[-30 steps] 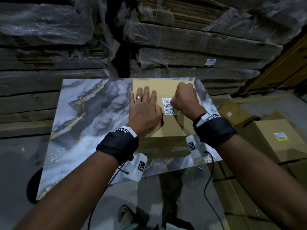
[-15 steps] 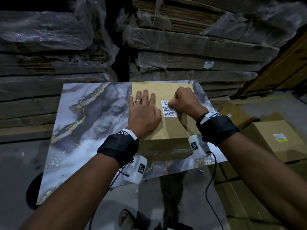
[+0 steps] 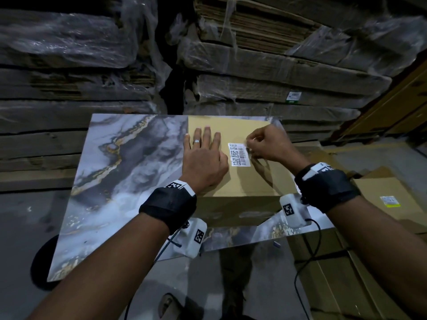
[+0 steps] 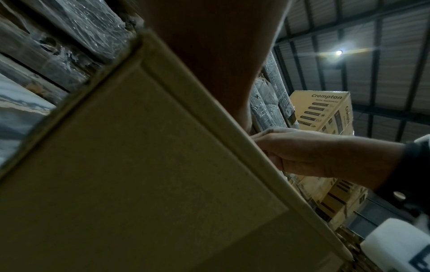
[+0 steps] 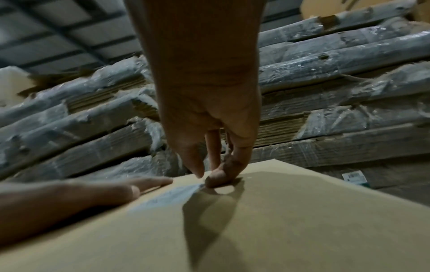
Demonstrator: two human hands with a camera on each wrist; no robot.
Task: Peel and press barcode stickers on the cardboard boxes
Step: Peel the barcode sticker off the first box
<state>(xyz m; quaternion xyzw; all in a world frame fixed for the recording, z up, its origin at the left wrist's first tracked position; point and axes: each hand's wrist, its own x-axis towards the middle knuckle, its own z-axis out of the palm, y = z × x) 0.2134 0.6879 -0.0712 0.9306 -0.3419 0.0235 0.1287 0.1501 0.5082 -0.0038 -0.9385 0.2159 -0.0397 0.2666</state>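
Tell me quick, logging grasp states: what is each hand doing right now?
Left hand: open, flat on the cardboard box.
Right hand: fingers curled, fingertips at the barcode sticker edge; a pinch cannot be told.

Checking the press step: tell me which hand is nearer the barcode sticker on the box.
Right. The right hand touches the barcode sticker at its far right corner with its fingertips. The left hand lies flat on the cardboard box just left of the sticker, beside its left edge.

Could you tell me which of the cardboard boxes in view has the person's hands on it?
The box on the marble tabletop: it alone bears the left hand pressed flat, with the right hand at its barcode sticker.
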